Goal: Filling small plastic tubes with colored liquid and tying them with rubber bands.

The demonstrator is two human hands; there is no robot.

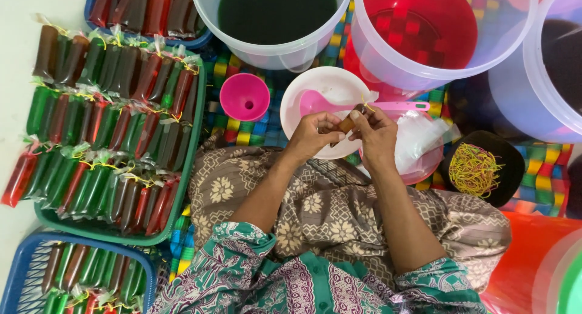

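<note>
My left hand and my right hand meet above a white bowl, both pinching a small brown filled plastic pouch. A yellow rubber band sticks up from the pouch's top by my right fingers. A pink ladle lies in the bowl, its handle running right. Under my right hand sits a pink bowl with clear plastic bags. My patterned skirt covers my lap below.
A green tray at left holds several tied red, green and brown pouches; blue baskets hold more. A pink funnel, buckets of dark green, red and dark liquid, and a black bowl of rubber bands surround me.
</note>
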